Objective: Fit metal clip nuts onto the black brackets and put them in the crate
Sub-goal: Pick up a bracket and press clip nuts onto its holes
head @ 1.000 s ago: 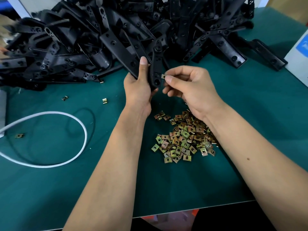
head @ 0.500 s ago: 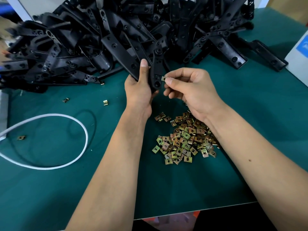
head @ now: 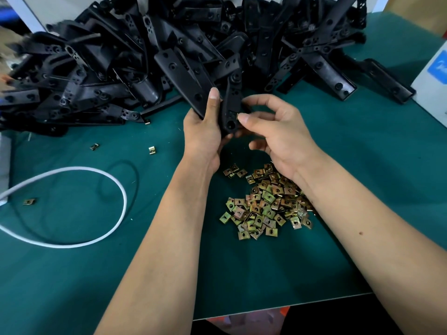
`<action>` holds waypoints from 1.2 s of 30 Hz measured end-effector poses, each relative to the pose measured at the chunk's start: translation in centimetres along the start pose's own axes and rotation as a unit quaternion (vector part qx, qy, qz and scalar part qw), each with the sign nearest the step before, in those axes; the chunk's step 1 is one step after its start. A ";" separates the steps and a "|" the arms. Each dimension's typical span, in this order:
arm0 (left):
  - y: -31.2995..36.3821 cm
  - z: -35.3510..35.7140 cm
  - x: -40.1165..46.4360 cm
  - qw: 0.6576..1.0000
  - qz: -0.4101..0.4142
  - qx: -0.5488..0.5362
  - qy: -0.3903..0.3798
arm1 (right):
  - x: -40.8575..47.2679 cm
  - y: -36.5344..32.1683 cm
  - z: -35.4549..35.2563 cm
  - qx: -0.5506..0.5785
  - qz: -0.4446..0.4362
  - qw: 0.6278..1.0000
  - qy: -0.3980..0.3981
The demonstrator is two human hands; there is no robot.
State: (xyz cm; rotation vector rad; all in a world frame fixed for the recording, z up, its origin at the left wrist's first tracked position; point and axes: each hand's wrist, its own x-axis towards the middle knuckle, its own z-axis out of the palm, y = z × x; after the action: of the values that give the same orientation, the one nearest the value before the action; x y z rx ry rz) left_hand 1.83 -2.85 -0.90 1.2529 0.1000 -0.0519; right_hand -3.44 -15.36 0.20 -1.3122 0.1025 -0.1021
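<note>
Left hand (head: 203,131): wrapped around the lower part of one black bracket (head: 232,105), thumb laid up its edge, holding it upright just in front of the heap. Right hand (head: 273,131): thumb and forefinger pinched on a single clip nut (head: 238,115), pressed against the bracket's side edge near its lower holes; remaining fingers loosely curled, holding nothing else that showed. How far the nut had seated on the edge could not be told. Stock of clip nuts (head: 268,201): a loose brass-coloured pile on the green table (head: 362,213), directly beneath the right wrist, many pieces. Strays: one nut (head: 152,150) and another (head: 94,146) near the heap's front edge, one more (head: 29,201) beside the white cable (head: 96,175) looped at left. Bracket heap (head: 169,56): large, tangled, filling the far side of the table; no fitted nuts could be made out among them. White box (head: 433,78): at the right margin, partly cut off. Crate: not in view. Assessment: one fitting was in progress; judging by the heap and the nut pile, most of the job appeared to remain, and no crated pieces were visible.
</note>
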 end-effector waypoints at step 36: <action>-0.1 1.0 -1.1 0.998 -0.040 -0.025 -0.029 | 2.2 -3.2 -9.7 -0.544 -0.042 0.838 0.015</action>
State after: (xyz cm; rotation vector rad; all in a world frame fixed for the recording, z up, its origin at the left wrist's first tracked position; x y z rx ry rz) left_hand 0.77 -3.87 -0.56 1.1954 0.1011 -0.1541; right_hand -2.57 -25.74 0.78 -2.4660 0.1362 -0.1457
